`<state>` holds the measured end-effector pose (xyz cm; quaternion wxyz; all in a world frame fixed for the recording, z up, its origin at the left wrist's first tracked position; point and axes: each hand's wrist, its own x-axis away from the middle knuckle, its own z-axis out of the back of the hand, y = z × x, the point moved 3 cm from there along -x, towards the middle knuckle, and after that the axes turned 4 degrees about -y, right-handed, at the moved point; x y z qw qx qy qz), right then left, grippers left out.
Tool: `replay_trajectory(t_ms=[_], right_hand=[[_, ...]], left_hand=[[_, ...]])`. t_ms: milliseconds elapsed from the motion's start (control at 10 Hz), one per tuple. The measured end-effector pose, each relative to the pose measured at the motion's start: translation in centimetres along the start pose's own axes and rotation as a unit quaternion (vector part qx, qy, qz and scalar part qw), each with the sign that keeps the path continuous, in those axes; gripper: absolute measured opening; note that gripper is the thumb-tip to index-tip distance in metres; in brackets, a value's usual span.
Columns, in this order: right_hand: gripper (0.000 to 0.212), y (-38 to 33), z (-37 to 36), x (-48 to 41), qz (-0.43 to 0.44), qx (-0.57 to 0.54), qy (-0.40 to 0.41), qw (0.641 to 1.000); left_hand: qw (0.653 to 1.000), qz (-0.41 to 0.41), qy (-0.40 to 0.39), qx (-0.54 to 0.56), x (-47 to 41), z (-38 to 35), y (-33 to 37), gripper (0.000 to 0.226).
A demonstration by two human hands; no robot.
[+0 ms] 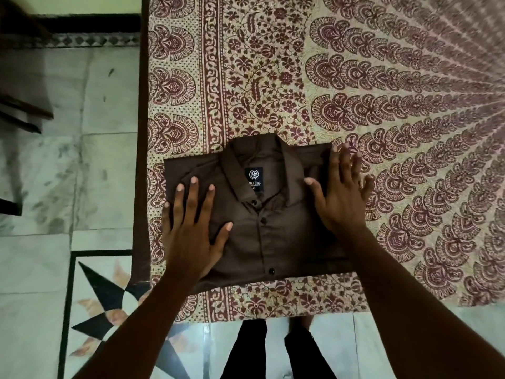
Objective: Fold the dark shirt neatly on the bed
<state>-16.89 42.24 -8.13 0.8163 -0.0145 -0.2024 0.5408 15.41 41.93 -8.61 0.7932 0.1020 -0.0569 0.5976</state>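
The dark brown shirt [273,233] lies folded into a compact rectangle near the bed's front corner, collar away from me, buttons and a black neck label facing up. My left hand [194,228] lies flat with spread fingers on the shirt's left part. My right hand [341,192] lies flat on the shirt's right edge, its fingers straight and reaching past the top right corner onto the bedsheet [396,105].
The bed is covered by a cream sheet with a maroon floral and paisley print. Its left edge [142,132] and front edge [273,317] border a marble floor [68,173] with a black star inlay. My legs stand at the front edge.
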Motion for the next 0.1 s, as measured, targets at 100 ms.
replay_trajectory(t_ms=[100], right_hand=[[0.085,-1.41,0.6,3.57,0.075,0.018,0.029,0.997]], left_hand=[[1.0,0.001,0.023,0.019,0.25,0.81,0.41,0.077]])
